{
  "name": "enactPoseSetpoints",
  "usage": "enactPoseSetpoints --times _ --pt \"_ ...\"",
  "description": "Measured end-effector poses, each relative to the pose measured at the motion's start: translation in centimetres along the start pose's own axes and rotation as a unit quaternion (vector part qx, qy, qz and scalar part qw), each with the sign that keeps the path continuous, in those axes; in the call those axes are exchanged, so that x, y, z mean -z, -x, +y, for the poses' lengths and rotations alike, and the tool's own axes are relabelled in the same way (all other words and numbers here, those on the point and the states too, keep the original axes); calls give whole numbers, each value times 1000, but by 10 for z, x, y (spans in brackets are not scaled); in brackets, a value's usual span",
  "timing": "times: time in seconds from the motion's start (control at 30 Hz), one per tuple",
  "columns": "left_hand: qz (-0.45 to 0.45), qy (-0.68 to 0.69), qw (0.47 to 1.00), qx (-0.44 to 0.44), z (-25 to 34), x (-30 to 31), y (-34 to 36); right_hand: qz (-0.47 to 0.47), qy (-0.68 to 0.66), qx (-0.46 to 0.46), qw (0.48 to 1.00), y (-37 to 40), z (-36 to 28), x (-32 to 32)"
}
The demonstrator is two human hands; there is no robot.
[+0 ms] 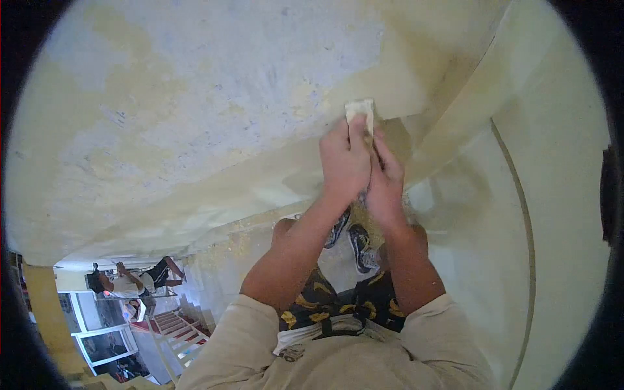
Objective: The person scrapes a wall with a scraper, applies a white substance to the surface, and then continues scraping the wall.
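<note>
Both hands are closed together around a paint scraper (pixel 360 108), whose pale, flat, rectangular end rests against or very near the wall (pixel 260 84). My left hand (pixel 344 159) wraps it from the left, with a finger or thumb along its face. On the right, my right hand (pixel 387 179) grips lower, pressed against the left one. Most of the handle is hidden by the fingers. Around the scraper the wall is patchy, with yellow paint in places and bare whitish-blue surface with small dark marks elsewhere.
Yellow flakes litter the floor (pixel 227 253) near my shoes (pixel 361 247). A wall corner runs along the right, beside a pale curved surface (pixel 481 188) with a dark line. At lower left another person (pixel 133 283) works at the wall, near a railing (pixel 172 338) and red steps.
</note>
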State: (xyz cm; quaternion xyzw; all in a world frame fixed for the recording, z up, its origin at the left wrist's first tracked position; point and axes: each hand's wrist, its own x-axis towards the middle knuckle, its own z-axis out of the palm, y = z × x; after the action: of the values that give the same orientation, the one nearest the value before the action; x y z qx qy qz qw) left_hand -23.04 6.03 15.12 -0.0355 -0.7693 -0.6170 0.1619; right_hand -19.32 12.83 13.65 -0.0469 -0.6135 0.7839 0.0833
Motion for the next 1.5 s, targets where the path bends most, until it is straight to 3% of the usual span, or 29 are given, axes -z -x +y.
enactPoseSetpoints --times 0.07,0.2,0.27,0.43,0.5,0.6,0.7,0.8,1.0,1.07,1.1,1.17,1.33,1.4,1.47,1.5 --pt "-10 20 1000 14 4 3 0 7 10 74 997 3 10 -1" --pt "-27 87 995 45 14 5 -3 3 58 68 996 -2 7 1" --pt "-31 77 995 49 14 9 4 10 20 12 1000 0 5 -3" --pt "-19 107 992 56 13 7 0 2 25 64 998 3 0 -7" --pt "-24 65 997 43 8 10 2 12 20 93 995 4 0 -9" --pt "-20 -3 1000 15 8 13 0 -2 18 60 998 6 -2 -8" --pt "-15 66 997 21 14 12 -6 -16 12 78 997 3 -8 -10" --pt "-16 10 1000 14 1 12 -2 9 63 59 996 7 -6 -10" --pt "-18 31 999 9 19 8 -7 -14 -70 46 996 0 -2 -6" --pt "-9 -18 999 -37 28 3 -7 43 31 169 984 -16 25 5" --pt "3 -66 994 -81 34 1 -9 44 30 169 984 -20 16 4" --pt "-1 -51 995 -83 54 -3 -19 56 -63 112 990 -18 -18 0" --pt "29 -68 988 -138 46 -13 -17 16 -64 49 997 -3 -40 7" --pt "-3 -39 996 -80 50 -11 -12 15 -41 42 998 -5 -40 8" --pt "-6 -25 997 -72 57 -11 -16 41 -10 136 990 -13 -39 7" --pt "-9 -11 998 -63 63 -11 -17 41 -9 134 990 -17 -31 9"
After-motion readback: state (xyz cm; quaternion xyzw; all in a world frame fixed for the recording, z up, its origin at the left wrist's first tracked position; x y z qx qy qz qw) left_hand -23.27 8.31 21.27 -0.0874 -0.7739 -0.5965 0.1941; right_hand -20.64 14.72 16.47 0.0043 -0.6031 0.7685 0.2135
